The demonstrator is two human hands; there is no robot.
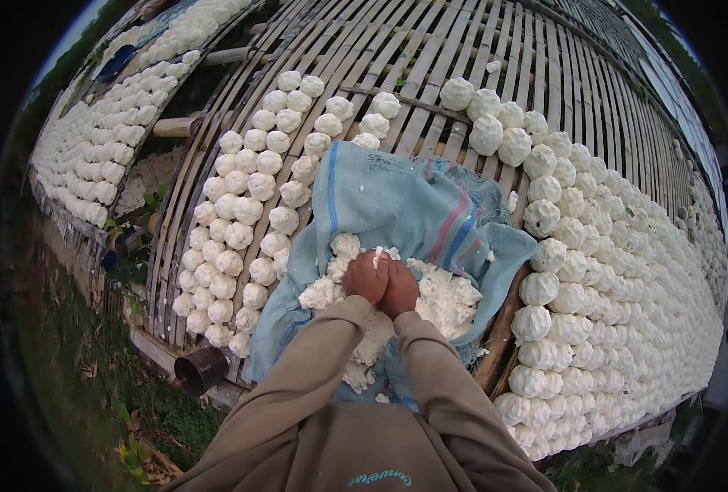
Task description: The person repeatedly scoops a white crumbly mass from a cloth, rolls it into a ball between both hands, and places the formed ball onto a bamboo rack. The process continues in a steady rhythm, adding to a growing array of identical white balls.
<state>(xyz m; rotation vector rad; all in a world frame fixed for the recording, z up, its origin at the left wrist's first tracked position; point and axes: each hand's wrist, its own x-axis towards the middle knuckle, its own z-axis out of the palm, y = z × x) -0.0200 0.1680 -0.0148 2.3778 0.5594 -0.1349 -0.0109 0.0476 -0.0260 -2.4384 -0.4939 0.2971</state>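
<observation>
My left hand and my right hand press together, fingers closed, around a lump of white crumbly dough. Only a little of the lump shows at the top between my fingers. Beneath my hands, loose white dough lies heaped on a blue woven cloth with pink and darker blue stripes. A few clumped pieces sit to the left of my hands, on the same cloth. The cloth is spread in folds over a slatted bamboo platform.
Rows of white dough balls stand left of the cloth, and a larger field of them covers the right. Bamboo slats run toward the far side. A dark cup-like container sits at the near left edge, above grass.
</observation>
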